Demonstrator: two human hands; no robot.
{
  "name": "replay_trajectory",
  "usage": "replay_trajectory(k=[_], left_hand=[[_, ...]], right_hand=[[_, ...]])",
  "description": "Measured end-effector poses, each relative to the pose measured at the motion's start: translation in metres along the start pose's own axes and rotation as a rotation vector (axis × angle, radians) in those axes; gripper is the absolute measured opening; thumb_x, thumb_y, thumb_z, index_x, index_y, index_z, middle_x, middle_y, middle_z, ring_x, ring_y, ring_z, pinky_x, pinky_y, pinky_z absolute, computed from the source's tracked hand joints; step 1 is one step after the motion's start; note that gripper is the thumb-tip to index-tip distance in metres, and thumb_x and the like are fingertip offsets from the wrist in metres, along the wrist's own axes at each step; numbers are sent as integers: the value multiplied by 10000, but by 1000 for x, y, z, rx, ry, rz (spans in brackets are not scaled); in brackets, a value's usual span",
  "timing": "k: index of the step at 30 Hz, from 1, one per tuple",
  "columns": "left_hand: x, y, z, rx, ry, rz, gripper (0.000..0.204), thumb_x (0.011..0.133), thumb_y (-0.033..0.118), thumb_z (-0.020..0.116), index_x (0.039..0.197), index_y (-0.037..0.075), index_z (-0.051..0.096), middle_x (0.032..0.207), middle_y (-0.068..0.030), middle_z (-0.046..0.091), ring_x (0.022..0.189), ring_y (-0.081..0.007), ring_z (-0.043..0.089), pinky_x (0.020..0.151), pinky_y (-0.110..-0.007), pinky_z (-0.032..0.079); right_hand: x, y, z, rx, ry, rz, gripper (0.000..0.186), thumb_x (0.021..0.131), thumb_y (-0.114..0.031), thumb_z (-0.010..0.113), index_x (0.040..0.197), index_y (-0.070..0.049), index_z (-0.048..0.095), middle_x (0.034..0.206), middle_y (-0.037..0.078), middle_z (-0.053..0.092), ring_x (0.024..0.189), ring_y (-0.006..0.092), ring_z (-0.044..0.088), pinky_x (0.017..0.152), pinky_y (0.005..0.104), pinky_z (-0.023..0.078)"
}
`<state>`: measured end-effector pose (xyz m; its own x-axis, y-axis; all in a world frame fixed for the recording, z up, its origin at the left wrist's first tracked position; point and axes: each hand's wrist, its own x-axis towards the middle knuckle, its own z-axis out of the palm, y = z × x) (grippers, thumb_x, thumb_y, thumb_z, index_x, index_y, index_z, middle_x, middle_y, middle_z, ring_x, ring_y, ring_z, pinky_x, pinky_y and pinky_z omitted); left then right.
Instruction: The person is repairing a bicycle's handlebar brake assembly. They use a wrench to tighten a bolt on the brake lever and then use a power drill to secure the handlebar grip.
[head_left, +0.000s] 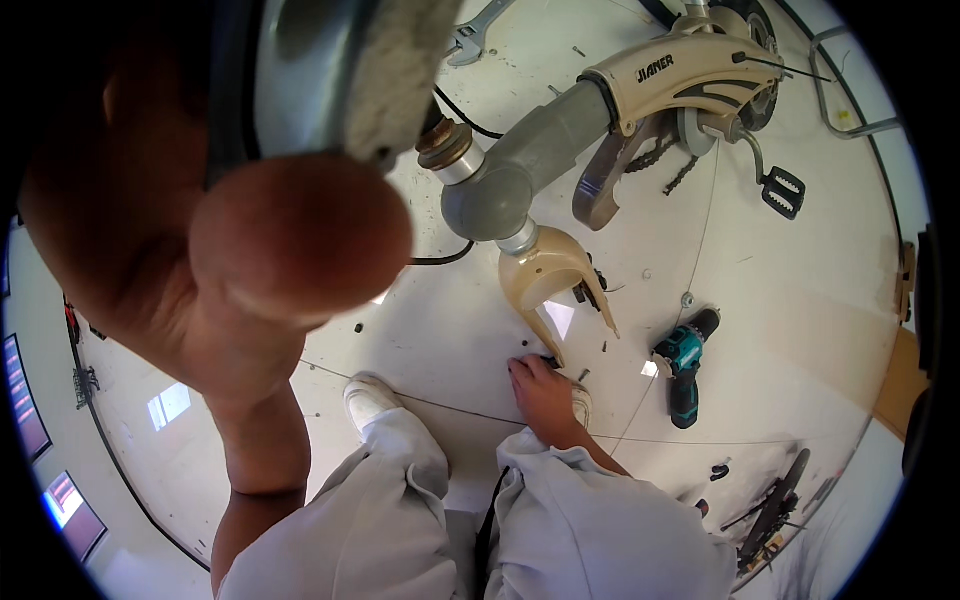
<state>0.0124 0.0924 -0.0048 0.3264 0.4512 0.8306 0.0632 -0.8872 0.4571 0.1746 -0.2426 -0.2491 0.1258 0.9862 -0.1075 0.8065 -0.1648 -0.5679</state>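
Thumb and palm of our left hand point(180, 300) loom right under the head camera, wrapped on a grey metal piece point(310, 80) too near and blurred for us to name. That grip looks firm, the thumb pressed across the lower edge, probably because a piece so bulky needs steadying from below; the other fingers are hidden.

Well beneath it, our right hand point(545, 398) reaches to the floor point(780, 400), fingers drawn in narrow beside a small dark piece point(549, 362). We cannot tell whether they pinch it or merely touch it. Just ahead of those fingers is a tip of the cream fork point(530, 262), its legs pointing back toward us, which seems to put both leg ends within easy reach.

Beyond the fork, farther from the right grip, the bicycle frame point(655, 85) lies on its side, perhaps so that it needs no one to prop it. A loose bolt point(584, 376) lies just beside the right hand, and a teal cordless drill point(684, 360) lies farther to its right, perhaps set there to be handy yet clear of the fork. Well past both grips, near the frame, lies an adjustable wrench point(475, 38).
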Motion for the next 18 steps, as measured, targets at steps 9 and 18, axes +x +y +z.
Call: replay_trajectory(k=[9, 18], left_hand=[[-1, 3, 0, 51, -20, -24, 985, 767, 694, 681, 1445, 25, 432, 1439, -244, 488, 1312, -379, 521, 1119, -484, 426], [3, 0, -10, -45, -77, -23, 898, 736, 590, 777, 1398, 43, 515, 1466, -303, 430, 1339, -401, 488, 1104, -508, 426]], right_hand=[[27, -35, -59, 713, -46, 163, 144, 829, -10, 757, 943, -54, 681, 929, 49, 681, 641, 120, 598, 566, 260, 477], [56, -51, -93, 790, 90, -45, 205, 782, 2, 804, 939, -63, 691, 928, 46, 691, 640, 95, 595, 541, 234, 473]])
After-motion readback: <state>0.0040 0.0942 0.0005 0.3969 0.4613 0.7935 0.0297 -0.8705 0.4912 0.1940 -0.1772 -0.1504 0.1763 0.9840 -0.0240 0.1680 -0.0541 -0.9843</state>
